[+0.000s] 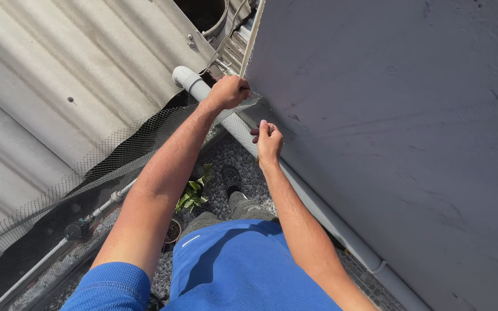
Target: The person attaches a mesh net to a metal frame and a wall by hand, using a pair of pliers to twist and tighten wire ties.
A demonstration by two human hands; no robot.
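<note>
big grey wall (399, 144) fills the right side, corrugated roof sheet (59, 75) on the left. between them a grey drain pipe (318, 207) runs along the foot of the wall, with an elbow joint at the top end. black mesh netting (116, 155) stretches from the roof edge across to the pipe, its top edge bunched up where the hands are. below: pebbled ground, a small potted plant (192, 194), a thin metal pipe with a valve (77, 229).

left hand (229, 92) clenched tight on the netting edge right at the pipe, below a pale strip running up the wall corner. right hand (268, 141) just beside it, fingers pinched on something small and dark, can't tell what, touching mesh near the wall.

risks, judged: mesh could tear or slip out of the left fist if pulled hard; the small piece could drop into the pebbles if the pinch loosens; leaning on the pipe might shift the elbow joint.
</note>
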